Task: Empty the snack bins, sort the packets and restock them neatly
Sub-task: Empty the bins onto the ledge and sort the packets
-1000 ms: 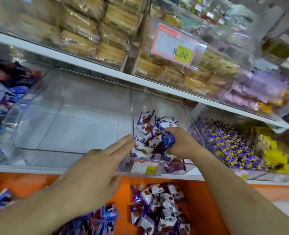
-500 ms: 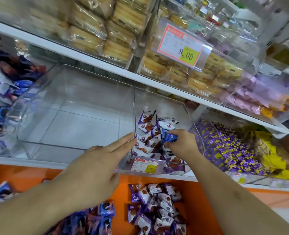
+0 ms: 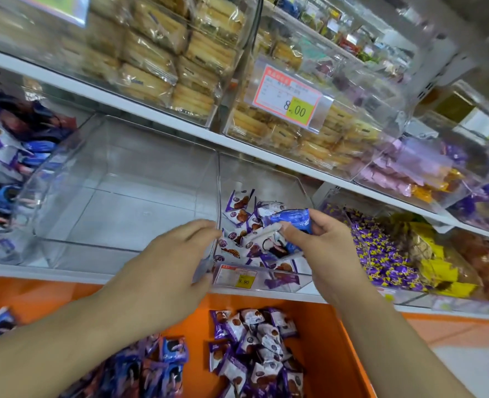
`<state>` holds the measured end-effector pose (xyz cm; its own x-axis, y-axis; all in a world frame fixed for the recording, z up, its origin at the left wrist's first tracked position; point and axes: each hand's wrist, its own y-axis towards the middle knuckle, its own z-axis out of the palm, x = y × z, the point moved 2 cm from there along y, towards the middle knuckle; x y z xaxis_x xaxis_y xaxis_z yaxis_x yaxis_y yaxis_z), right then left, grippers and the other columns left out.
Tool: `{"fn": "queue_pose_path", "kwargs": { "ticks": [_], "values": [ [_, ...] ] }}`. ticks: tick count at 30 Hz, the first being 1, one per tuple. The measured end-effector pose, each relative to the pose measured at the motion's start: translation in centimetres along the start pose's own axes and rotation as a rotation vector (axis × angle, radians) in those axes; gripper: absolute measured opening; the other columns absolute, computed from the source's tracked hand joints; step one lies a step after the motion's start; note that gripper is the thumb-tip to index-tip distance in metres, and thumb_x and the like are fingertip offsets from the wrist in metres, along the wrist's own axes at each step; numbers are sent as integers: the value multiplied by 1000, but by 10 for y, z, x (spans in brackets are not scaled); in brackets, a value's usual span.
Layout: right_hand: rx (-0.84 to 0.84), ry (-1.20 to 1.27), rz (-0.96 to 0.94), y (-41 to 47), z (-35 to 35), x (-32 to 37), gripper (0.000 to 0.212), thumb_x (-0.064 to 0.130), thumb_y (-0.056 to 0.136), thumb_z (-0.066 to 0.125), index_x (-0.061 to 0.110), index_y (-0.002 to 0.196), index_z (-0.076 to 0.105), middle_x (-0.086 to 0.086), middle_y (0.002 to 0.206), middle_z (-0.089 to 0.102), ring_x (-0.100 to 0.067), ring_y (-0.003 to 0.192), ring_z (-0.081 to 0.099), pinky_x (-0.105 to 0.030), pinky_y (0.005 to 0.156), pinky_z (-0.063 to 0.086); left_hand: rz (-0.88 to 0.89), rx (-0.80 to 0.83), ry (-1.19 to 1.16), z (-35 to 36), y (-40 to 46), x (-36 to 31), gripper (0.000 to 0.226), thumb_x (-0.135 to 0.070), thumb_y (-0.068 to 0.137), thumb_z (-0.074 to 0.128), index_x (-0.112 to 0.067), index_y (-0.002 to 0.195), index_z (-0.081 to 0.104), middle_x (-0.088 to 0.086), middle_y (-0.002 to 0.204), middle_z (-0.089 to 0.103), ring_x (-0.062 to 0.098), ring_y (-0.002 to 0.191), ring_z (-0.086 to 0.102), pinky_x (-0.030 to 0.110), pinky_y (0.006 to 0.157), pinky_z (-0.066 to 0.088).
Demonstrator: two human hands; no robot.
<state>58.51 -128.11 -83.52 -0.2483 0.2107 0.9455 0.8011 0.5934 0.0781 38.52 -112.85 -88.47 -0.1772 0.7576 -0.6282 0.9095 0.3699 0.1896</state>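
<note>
Right hand: fingers and thumb curled, pinching a blue packet lifted just above the purple-and-white packets in the narrow clear bin; a second packet with a white edge appeared caught under the fingers, though the blur made that uncertain.

Left hand: fingers mostly straight and together, loosely open, fingertips at the wall between the narrow bin and the wide clear bin to its left; it gripped nothing, and whether it actually touched the wall could not be told.

Risk, judged: the pinch was shallow, so the blue packet could slip back among the purple-and-white ones and leave the lot unsorted; a stray packet dragged up with it could fall over the near rim. A push from the left hand could shift the unloaded wide bin on the shelf.

Surroundings: wide bin held no packets. Orange surface near and below carried a purple-and-white pile and, to its left, a blue pile. Price tag on the narrow bin's front. Yellow-and-purple sweets in the bin to the right.
</note>
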Motion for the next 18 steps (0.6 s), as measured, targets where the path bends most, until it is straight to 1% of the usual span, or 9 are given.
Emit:
{"fn": "queue_pose_path", "kwargs": {
  "ticks": [1,2,3,6,9,12,14,16,18],
  "values": [
    [17,54,27,-11,6,3,21,4,90,77,10,110,76,-4,102,81,-24,97,79,-45,86,63,-36,-23,-49,-3,0,-5,65,-48,96,63,-51,152,28,-33,153,26,-7,139,33,17,116,28],
    [38,93,44,-22,14,5,21,5,91,77,10,112,76,-7,104,81,-28,99,78,-51,88,61,-74,-59,-118,-6,-2,-12,61,-54,92,67,-52,145,36,-33,144,36,-9,129,41,19,110,36],
    [58,122,56,-31,23,6,20,7,92,76,10,111,76,-9,105,80,-30,99,78,-53,88,61,-109,-38,-217,-10,-3,-21,59,-58,87,72,-52,138,43,-33,135,46,-9,121,49,21,103,43],
    [126,240,102,-54,47,11,20,10,93,74,6,113,75,-13,108,79,-33,102,76,-44,81,61,-202,-18,-470,-9,-11,-26,37,-49,82,81,-45,113,62,-21,105,72,0,93,70,36,87,59],
    [178,332,171,-65,52,14,21,16,98,70,3,114,73,-13,107,79,-31,101,76,-44,86,60,-253,-12,-546,-19,-22,-20,19,-40,84,83,-37,98,69,-8,91,77,14,83,75,52,84,60],
    [204,431,252,-71,43,12,9,10,100,65,4,101,71,-12,92,77,-27,90,75,-42,89,59,-350,5,-577,-31,-33,-10,18,-35,85,83,-26,96,72,-1,87,79,19,77,77,52,88,60],
    [241,445,278,-72,37,5,7,4,97,65,2,102,68,-13,90,76,-28,88,74,-45,92,58,-385,5,-618,-38,-38,-2,20,-32,85,83,-22,99,73,3,89,80,22,76,78,52,91,60],
    [248,410,283,-73,33,-3,13,7,95,68,1,105,66,-11,86,73,-26,82,73,-46,84,60,-411,9,-628,-43,-41,3,22,-33,83,84,-22,100,74,5,91,80,25,77,78,53,93,59],
    [268,292,257,-75,30,-9,9,16,96,71,8,98,72,-12,81,68,-26,75,68,-42,66,59,-430,2,-622,-46,-44,6,22,-34,81,85,-23,98,76,6,91,79,28,79,78,54,94,58]
  ]
}}
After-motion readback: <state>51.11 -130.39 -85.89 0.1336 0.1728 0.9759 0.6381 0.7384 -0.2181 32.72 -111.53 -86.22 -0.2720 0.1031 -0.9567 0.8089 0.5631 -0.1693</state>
